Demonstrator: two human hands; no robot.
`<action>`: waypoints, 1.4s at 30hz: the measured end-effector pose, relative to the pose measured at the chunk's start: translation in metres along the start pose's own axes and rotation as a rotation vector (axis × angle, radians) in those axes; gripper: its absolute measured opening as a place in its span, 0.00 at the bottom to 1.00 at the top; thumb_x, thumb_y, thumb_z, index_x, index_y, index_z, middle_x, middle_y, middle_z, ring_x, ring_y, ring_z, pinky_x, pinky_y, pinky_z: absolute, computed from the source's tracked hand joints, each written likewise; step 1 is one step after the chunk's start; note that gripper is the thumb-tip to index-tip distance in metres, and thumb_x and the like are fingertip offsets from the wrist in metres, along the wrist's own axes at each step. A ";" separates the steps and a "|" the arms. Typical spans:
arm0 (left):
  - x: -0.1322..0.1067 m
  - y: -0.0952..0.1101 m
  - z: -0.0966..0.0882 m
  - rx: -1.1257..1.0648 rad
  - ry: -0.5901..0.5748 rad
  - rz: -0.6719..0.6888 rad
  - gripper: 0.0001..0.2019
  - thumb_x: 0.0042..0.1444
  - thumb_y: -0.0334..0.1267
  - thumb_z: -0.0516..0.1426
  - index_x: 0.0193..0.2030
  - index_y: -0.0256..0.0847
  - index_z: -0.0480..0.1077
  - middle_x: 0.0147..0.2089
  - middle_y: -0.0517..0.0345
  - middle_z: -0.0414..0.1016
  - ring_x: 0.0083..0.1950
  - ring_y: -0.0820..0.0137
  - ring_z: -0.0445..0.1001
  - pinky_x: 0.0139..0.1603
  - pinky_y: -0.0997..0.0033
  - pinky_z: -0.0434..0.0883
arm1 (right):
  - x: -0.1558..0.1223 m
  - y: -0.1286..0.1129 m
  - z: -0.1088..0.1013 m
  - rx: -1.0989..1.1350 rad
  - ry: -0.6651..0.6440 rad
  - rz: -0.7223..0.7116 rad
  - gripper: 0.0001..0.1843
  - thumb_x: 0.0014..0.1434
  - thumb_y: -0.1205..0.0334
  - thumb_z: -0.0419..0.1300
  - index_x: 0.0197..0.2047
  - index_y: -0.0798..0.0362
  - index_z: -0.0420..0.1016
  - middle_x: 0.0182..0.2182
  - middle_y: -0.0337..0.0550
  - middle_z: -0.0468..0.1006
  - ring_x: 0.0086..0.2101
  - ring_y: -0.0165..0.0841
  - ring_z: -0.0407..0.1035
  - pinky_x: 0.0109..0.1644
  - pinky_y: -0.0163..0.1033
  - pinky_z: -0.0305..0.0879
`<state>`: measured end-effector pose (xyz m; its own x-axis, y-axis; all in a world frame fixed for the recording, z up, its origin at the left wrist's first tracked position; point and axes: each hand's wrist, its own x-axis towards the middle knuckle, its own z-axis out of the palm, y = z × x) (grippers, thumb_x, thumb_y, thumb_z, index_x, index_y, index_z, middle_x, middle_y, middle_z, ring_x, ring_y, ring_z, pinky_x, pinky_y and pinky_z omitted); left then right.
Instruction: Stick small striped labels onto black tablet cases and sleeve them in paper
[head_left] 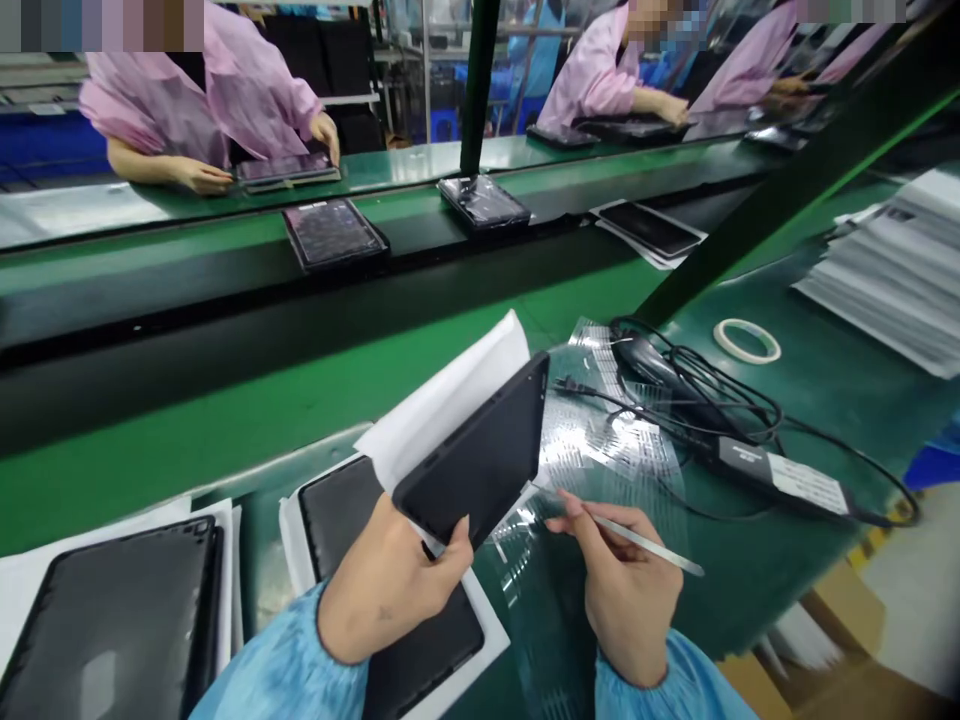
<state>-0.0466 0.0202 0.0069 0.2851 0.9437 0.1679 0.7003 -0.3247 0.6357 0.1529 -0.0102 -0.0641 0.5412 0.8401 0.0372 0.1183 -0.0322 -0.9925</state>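
Note:
My left hand [390,585] grips a black tablet [480,455] by its lower edge, back side toward me, tilted up, with a white sheet [442,400] behind it. My right hand [626,590] pinches a thin silver stylus [652,545] like a pen, its tip near the tablet's lower right corner. Under my left hand another black tablet [349,510] lies on white foam. A clear plastic bag [600,445] lies on the green mat [825,420] beneath my right hand.
A black power adapter with tangled cable [739,450] and a tape ring [746,340] lie to the right. A stack of white sheets [892,275] is far right. A black tablet [112,620] lies at bottom left. Tablets [334,232] ride the conveyor; people in pink coats [217,100] work opposite.

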 end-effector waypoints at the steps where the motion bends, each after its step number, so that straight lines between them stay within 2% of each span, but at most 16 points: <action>1: -0.002 -0.002 0.002 0.013 0.015 -0.014 0.09 0.57 0.39 0.53 0.37 0.42 0.74 0.30 0.58 0.79 0.31 0.66 0.77 0.37 0.68 0.76 | -0.001 -0.001 0.001 0.017 0.010 -0.003 0.11 0.53 0.58 0.68 0.33 0.56 0.73 0.27 0.46 0.81 0.27 0.38 0.78 0.35 0.40 0.76; 3: -0.007 -0.007 0.006 0.051 0.032 0.010 0.08 0.56 0.39 0.54 0.37 0.44 0.75 0.31 0.59 0.79 0.34 0.64 0.78 0.39 0.66 0.77 | -0.001 -0.003 0.002 0.032 0.010 -0.005 0.10 0.53 0.59 0.68 0.32 0.55 0.72 0.28 0.46 0.81 0.28 0.38 0.78 0.34 0.41 0.76; 7: -0.020 -0.021 0.010 0.157 -0.028 0.077 0.07 0.54 0.36 0.56 0.36 0.49 0.76 0.22 0.63 0.75 0.31 0.63 0.77 0.41 0.65 0.77 | -0.001 -0.003 0.002 0.051 -0.018 0.009 0.08 0.54 0.61 0.67 0.32 0.55 0.72 0.27 0.44 0.81 0.30 0.39 0.78 0.34 0.40 0.76; 10: -0.025 -0.027 0.010 0.206 -0.042 0.085 0.09 0.54 0.35 0.55 0.38 0.50 0.76 0.22 0.63 0.75 0.31 0.63 0.77 0.41 0.65 0.76 | 0.001 -0.001 0.001 0.061 -0.031 0.004 0.07 0.54 0.63 0.67 0.33 0.54 0.72 0.26 0.42 0.81 0.30 0.39 0.78 0.35 0.41 0.76; 13: -0.025 -0.026 0.009 0.273 -0.035 0.159 0.11 0.54 0.35 0.55 0.40 0.52 0.76 0.21 0.65 0.75 0.28 0.65 0.77 0.40 0.67 0.76 | 0.002 -0.001 0.001 0.071 -0.020 -0.003 0.07 0.54 0.63 0.67 0.33 0.54 0.72 0.26 0.43 0.81 0.31 0.40 0.79 0.33 0.40 0.76; 17: -0.019 -0.020 0.007 0.429 -0.004 0.367 0.13 0.54 0.31 0.53 0.38 0.50 0.77 0.18 0.66 0.72 0.23 0.67 0.75 0.34 0.69 0.76 | 0.002 -0.003 0.002 0.049 -0.027 -0.014 0.07 0.54 0.64 0.67 0.32 0.55 0.72 0.24 0.42 0.80 0.33 0.40 0.79 0.36 0.40 0.76; 20: -0.014 -0.015 0.005 0.536 0.026 0.478 0.15 0.53 0.27 0.51 0.36 0.47 0.77 0.20 0.64 0.75 0.22 0.67 0.74 0.29 0.70 0.75 | 0.002 -0.003 0.002 0.033 -0.030 -0.014 0.07 0.55 0.64 0.67 0.33 0.55 0.72 0.23 0.42 0.80 0.33 0.39 0.79 0.37 0.40 0.76; 23: -0.013 -0.014 0.005 0.546 0.039 0.497 0.14 0.52 0.26 0.51 0.36 0.45 0.77 0.23 0.60 0.77 0.24 0.66 0.76 0.29 0.71 0.75 | 0.002 -0.003 0.002 0.033 -0.018 -0.012 0.07 0.55 0.64 0.67 0.33 0.55 0.72 0.23 0.42 0.80 0.33 0.40 0.79 0.37 0.41 0.76; 26: -0.014 -0.014 0.005 0.534 0.054 0.482 0.13 0.52 0.27 0.53 0.38 0.44 0.76 0.26 0.56 0.79 0.26 0.64 0.77 0.34 0.67 0.77 | 0.002 -0.003 0.003 0.022 -0.008 -0.013 0.08 0.54 0.63 0.67 0.33 0.55 0.72 0.22 0.42 0.80 0.34 0.42 0.78 0.40 0.44 0.76; 30: -0.013 -0.014 0.004 0.573 0.042 0.535 0.16 0.52 0.24 0.50 0.37 0.44 0.77 0.25 0.56 0.78 0.25 0.66 0.76 0.37 0.66 0.77 | 0.002 -0.003 0.003 0.005 -0.037 -0.007 0.08 0.53 0.63 0.67 0.32 0.55 0.72 0.25 0.44 0.81 0.30 0.40 0.78 0.39 0.45 0.77; 32: -0.010 -0.013 0.004 0.532 0.063 0.518 0.17 0.53 0.24 0.49 0.37 0.45 0.76 0.23 0.58 0.76 0.27 0.67 0.77 0.39 0.67 0.77 | 0.002 -0.002 0.003 -0.005 -0.056 -0.011 0.08 0.54 0.63 0.67 0.32 0.55 0.72 0.27 0.44 0.81 0.29 0.38 0.78 0.36 0.43 0.77; 34: -0.007 -0.011 0.005 0.438 0.102 0.445 0.15 0.55 0.27 0.49 0.37 0.44 0.76 0.22 0.60 0.75 0.29 0.66 0.77 0.41 0.67 0.77 | 0.003 -0.001 0.002 -0.007 -0.057 -0.021 0.08 0.54 0.63 0.67 0.33 0.55 0.72 0.26 0.44 0.81 0.31 0.39 0.78 0.36 0.41 0.76; 37: -0.004 -0.009 0.008 0.263 0.154 0.260 0.10 0.56 0.34 0.52 0.39 0.41 0.75 0.28 0.57 0.78 0.35 0.64 0.78 0.44 0.67 0.77 | 0.003 0.002 0.000 0.010 -0.039 -0.039 0.07 0.55 0.64 0.66 0.33 0.54 0.71 0.25 0.42 0.80 0.36 0.40 0.78 0.40 0.42 0.75; 39: -0.005 -0.009 0.010 0.160 0.144 0.150 0.10 0.56 0.37 0.53 0.39 0.40 0.74 0.32 0.56 0.79 0.37 0.63 0.78 0.45 0.66 0.76 | 0.003 0.002 -0.001 0.017 -0.056 -0.048 0.08 0.55 0.64 0.66 0.33 0.54 0.70 0.24 0.42 0.80 0.39 0.41 0.78 0.42 0.42 0.75; 42: -0.005 -0.008 0.010 0.067 0.105 0.059 0.09 0.55 0.39 0.53 0.38 0.42 0.74 0.26 0.59 0.76 0.36 0.63 0.77 0.47 0.64 0.76 | 0.003 0.000 -0.002 -0.017 -0.103 -0.047 0.08 0.55 0.63 0.66 0.33 0.54 0.71 0.22 0.41 0.79 0.40 0.41 0.77 0.42 0.42 0.74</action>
<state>-0.0472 0.0172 -0.0063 0.2601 0.9230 0.2835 0.7275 -0.3804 0.5710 0.1558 -0.0091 -0.0638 0.4466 0.8920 0.0702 0.1560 -0.0003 -0.9878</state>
